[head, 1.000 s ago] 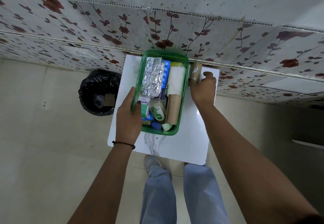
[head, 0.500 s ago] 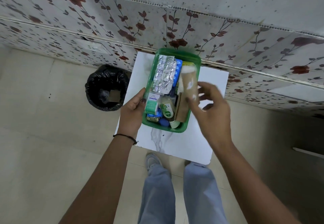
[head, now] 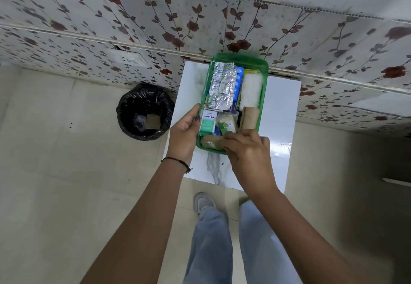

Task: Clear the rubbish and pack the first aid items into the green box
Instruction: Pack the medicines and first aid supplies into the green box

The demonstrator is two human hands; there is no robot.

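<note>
Head view, left hand [head: 185, 133] gripping green box [head: 264, 88] rim, right hand [head: 246, 152] pinching brown roll [head: 211, 142]

A translucent green plastic box [head: 264, 67] sits on a glossy white tabletop [head: 278, 110] with faint grey marbling. Inside lie a crinkled, shiny silver foil blister strip [head: 222, 88], a fuzzy white gauze roll [head: 251, 90] and a matt brown crepe bandage roll [head: 250, 118]. Nearby, a bin lined with glossy, wrinkled black plastic [head: 144, 111].
</note>
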